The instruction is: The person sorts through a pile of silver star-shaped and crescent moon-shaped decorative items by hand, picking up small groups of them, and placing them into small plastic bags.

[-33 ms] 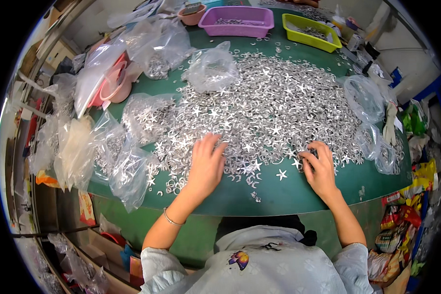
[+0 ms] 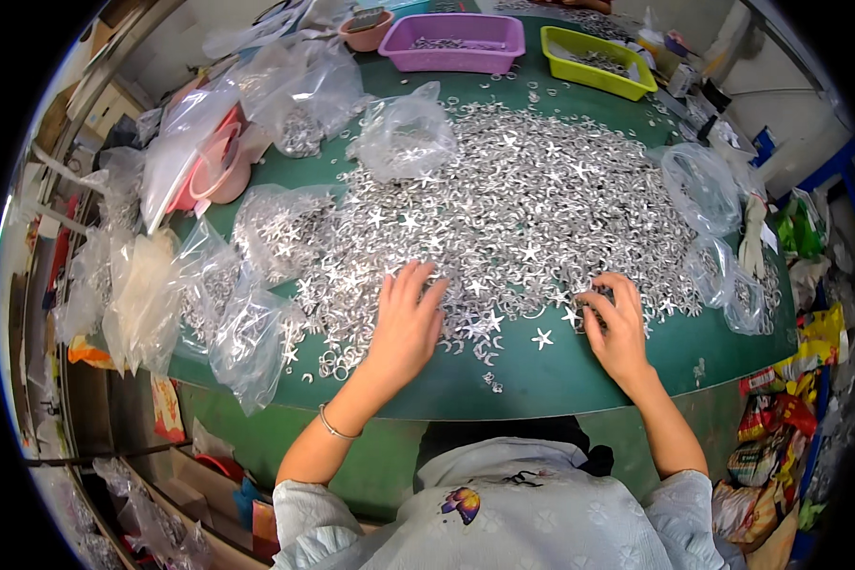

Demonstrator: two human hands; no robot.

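A wide heap of small silver pieces (image 2: 532, 209), stars and rings mixed, covers the round green table (image 2: 579, 380). My left hand (image 2: 404, 323) lies flat on the near edge of the heap, fingers apart, holding nothing. My right hand (image 2: 616, 328) rests at the heap's near right edge with its fingers curled in, the tips pinching a few silver pieces. A single silver star (image 2: 541, 337) lies loose on the green top between my hands.
Clear plastic bags of pieces (image 2: 256, 323) crowd the table's left side, and more bags (image 2: 703, 190) sit on the right. A purple tray (image 2: 458, 43), a yellow-green tray (image 2: 598, 59) and a pink bowl (image 2: 220, 171) stand farther back. Colourful packets (image 2: 779, 418) hang at the right.
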